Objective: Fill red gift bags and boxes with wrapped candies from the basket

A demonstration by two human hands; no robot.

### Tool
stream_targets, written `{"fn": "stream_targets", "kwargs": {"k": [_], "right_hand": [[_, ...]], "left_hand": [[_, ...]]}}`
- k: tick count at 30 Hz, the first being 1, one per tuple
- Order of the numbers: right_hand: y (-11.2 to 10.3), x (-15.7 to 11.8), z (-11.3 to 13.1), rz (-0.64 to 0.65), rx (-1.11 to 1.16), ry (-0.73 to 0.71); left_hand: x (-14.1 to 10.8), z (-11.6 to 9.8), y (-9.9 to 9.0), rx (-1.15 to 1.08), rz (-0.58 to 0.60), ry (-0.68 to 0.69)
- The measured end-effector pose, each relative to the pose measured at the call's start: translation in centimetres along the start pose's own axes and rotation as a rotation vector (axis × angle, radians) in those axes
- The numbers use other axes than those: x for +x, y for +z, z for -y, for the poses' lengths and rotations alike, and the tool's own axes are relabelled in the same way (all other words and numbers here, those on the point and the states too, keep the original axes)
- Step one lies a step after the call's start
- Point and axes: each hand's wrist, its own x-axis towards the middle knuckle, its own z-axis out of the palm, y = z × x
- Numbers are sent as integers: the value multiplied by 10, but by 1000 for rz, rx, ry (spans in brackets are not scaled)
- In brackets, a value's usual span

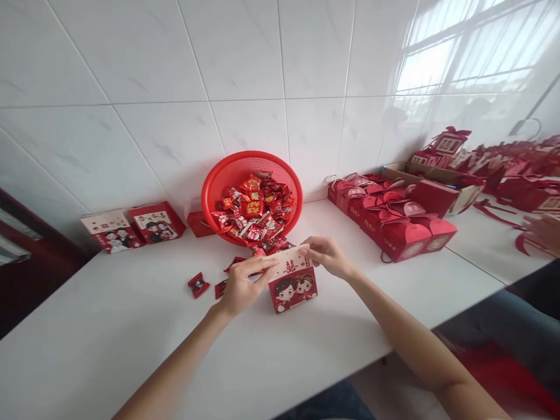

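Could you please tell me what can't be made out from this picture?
All in the head view:
- Inside of the held box: hidden by its printed front.
- Red item by the basket: partly hidden by the basket.
- Co-worker's hand: cut off by the right edge and blurred.
- Print on the far boxes: too small and blurred to read.

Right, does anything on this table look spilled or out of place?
Yes: a few wrapped candies lie loose on the table, in front of the red basket. That looks odd, since most sit inside it. The held box shows no visible damage.
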Motion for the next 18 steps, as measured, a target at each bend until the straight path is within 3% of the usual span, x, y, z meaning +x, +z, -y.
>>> {"fn": "stream_targets", "kwargs": {"k": [3, 6, 8, 12, 14, 16, 18], "right_hand": [[-8, -2, 8, -28, -79, -65], [-38, -17, 28, -186, -181, -182], [-70, -33, 48, -408, -233, -296], [-153, -71, 88, -1071, -371, -597], [-195, -90, 101, -1345, -469, -712], [-234, -108, 104, -1534, -617, -630], [-268, -125, 99, -1662, -831, -397]], "left_hand": [[-2, -1, 4, 34, 29, -5], [-10, -3, 10, 60, 89, -16], [-18, -3, 16, 42, 146, -22], [-35, 3, 29, -24, 262, -51], [-40, 6, 34, -41, 302, -70], [-42, 8, 38, -47, 334, -78], [-42, 8, 40, -41, 358, -66]]}}
